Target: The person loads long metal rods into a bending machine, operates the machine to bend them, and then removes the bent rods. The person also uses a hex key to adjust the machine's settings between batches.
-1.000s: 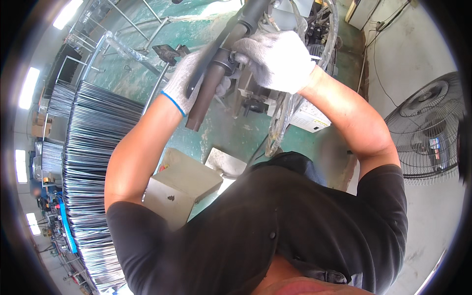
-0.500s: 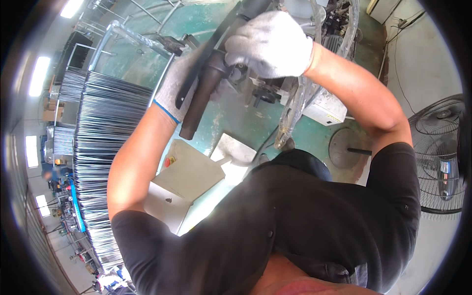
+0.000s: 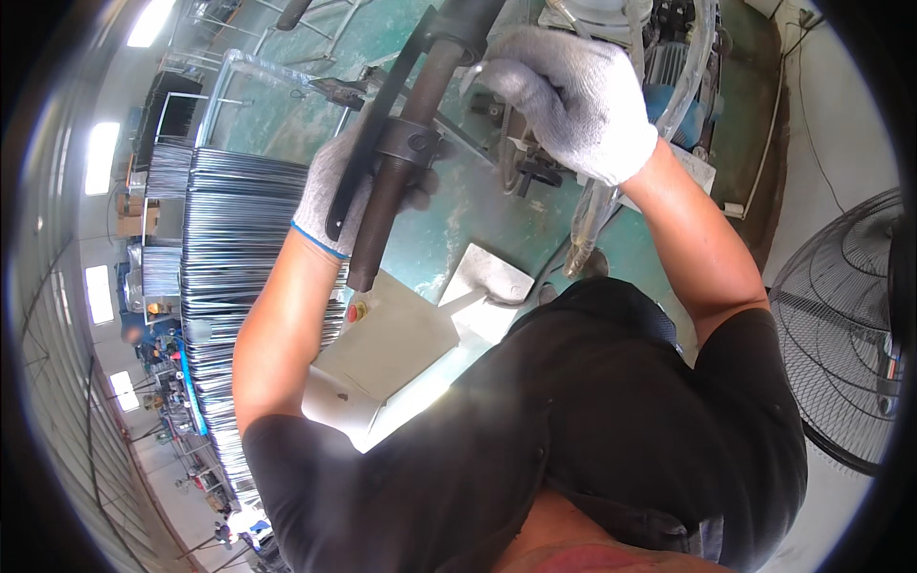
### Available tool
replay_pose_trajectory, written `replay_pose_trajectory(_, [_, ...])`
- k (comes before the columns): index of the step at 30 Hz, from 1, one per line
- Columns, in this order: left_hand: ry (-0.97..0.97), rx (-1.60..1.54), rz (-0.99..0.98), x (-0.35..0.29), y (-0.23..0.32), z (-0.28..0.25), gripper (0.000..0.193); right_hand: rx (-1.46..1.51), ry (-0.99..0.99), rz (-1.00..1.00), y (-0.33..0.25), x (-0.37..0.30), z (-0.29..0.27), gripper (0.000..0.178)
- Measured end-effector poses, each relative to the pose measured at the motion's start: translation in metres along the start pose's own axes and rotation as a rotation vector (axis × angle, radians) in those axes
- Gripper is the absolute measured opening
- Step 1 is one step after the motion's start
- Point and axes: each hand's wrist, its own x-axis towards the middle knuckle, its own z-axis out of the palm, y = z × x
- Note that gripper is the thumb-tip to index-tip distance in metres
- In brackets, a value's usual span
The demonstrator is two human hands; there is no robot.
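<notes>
A dark brown, round metal tube (image 3: 380,220) with a smooth, dull surface slants from the top edge of the view down toward the lower left. A thick dark metal collar (image 3: 409,141), with a round recess in its side, encircles it, and a flat black bar (image 3: 361,162) with a rounded end runs alongside. The left hand (image 3: 330,181), in a pale knitted glove with a blue cuff edge, reaches behind bar and tube, its fingers (image 3: 417,194) curled around the tube's far side and clamped on it. The right hand (image 3: 587,100), gloved in soiled grey-white knit, is just beside the tube's upper part, its fingers bent inward; whether they pinch anything I cannot tell.

The tube's lower end juts free beside a beige box (image 3: 392,329) with crisp edges and a red knob (image 3: 356,312). Thin, glossy rods (image 3: 239,248) lie densely bundled at the left. Between the tube and a crinkled, clear-sheathed hose (image 3: 693,76), scuffed green floor (image 3: 439,229) leaves open room below the right hand.
</notes>
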Motion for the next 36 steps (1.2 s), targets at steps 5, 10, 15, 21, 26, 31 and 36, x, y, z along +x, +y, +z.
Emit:
replay_pose_trajectory(5, [0.074, 0.065, -0.041, 0.003, 0.008, 0.003, 0.036, 0.111, -0.024, 0.077, 0.013, -0.03, 0.014, 0.013])
replay_pose_trajectory(10, [0.097, -0.402, -0.189, 0.012, 0.008, -0.002, 0.042, 0.225, 0.009, 0.12, 0.017, -0.047, 0.029, 0.013])
replay_pose_trajectory(15, [-0.006, -0.561, -0.216, 0.01, -0.006, -0.013, 0.062, 0.333, -0.076, 0.233, 0.015, -0.058, 0.033, 0.011])
replay_pose_trajectory(21, [-0.118, -0.725, -0.236, 0.01, -0.01, -0.014, 0.068, 0.332, -0.071, 0.249, 0.02, -0.067, 0.04, 0.016])
replay_pose_trajectory(26, [0.08, -0.53, -0.222, 0.009, 0.0, -0.011, 0.067, 0.371, -0.09, 0.247, 0.023, -0.07, 0.044, 0.016])
replay_pose_trajectory(31, [0.139, -0.576, -0.231, 0.008, 0.005, 0.001, 0.065, 0.407, -0.114, 0.275, 0.02, -0.072, 0.046, 0.016])
replay_pose_trajectory(36, [-0.006, -0.553, -0.212, 0.01, -0.001, -0.007, 0.061, 0.414, -0.085, 0.237, 0.018, -0.071, 0.046, 0.014])
